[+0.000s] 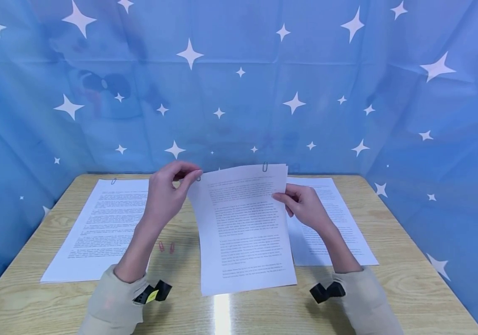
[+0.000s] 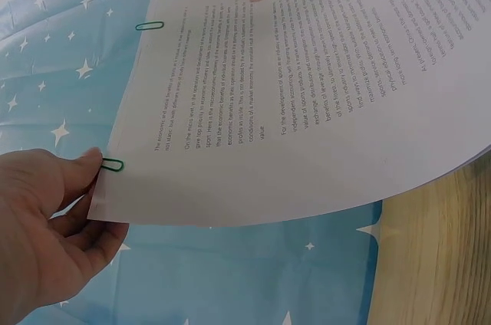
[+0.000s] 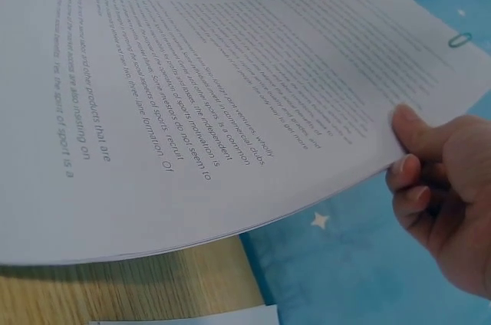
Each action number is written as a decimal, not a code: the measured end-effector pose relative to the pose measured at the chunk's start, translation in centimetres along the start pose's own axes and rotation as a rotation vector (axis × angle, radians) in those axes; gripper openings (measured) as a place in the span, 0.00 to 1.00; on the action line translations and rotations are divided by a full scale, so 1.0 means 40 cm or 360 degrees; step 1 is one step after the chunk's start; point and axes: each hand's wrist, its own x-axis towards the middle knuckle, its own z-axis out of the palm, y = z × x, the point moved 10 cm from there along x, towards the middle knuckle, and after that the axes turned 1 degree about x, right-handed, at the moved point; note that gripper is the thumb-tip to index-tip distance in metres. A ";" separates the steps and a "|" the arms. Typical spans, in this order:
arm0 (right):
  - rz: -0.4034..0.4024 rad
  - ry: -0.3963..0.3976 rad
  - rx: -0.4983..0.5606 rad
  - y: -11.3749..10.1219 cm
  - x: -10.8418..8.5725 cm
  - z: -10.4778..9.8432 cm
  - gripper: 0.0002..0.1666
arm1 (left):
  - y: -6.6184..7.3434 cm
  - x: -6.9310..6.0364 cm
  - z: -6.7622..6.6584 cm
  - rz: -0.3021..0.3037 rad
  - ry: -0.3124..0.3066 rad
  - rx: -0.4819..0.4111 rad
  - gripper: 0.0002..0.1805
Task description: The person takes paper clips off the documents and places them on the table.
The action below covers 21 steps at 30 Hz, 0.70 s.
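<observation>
A stack of printed paper sheets (image 1: 247,232) is held up off the table between both hands. My left hand (image 1: 165,195) pinches its top left corner, at a green paper clip (image 2: 113,165). My right hand (image 1: 306,204) grips the right edge of the stack between thumb and fingers, below the top corner. A second green paper clip (image 2: 149,26) sits on the top edge, nearer the right side. The sheets bow a little, as both wrist views show.
Another printed stack (image 1: 105,223) with a paper clip (image 1: 114,181) on top lies at the left. More printed sheets (image 1: 327,223) lie at the right, partly behind my right hand. Two red paper clips (image 1: 161,246) rest on the wooden table (image 1: 406,279). A blue starred curtain (image 1: 243,93) stands behind.
</observation>
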 end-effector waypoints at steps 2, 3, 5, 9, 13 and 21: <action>-0.0009 -0.0001 -0.0004 -0.001 0.000 0.000 0.11 | -0.002 0.000 -0.001 -0.0007 0.0005 0.0010 0.04; -0.0009 -0.0002 -0.0006 -0.002 0.000 0.001 0.11 | -0.002 -0.001 -0.002 -0.0010 0.0010 0.0012 0.04; -0.0013 -0.0004 -0.0004 0.008 0.002 0.003 0.11 | -0.004 -0.001 -0.003 -0.0017 0.0026 0.0008 0.04; -0.0007 -0.0008 -0.0012 0.008 0.001 0.004 0.11 | -0.011 -0.002 -0.011 -0.0059 0.0080 -0.0039 0.04; -0.0014 -0.0009 0.0001 0.005 0.001 0.003 0.11 | -0.015 -0.004 -0.022 -0.0097 0.0143 -0.0107 0.05; -0.0016 -0.0006 -0.0004 0.017 0.004 0.003 0.10 | -0.021 -0.004 -0.050 -0.0113 0.0235 -0.0180 0.05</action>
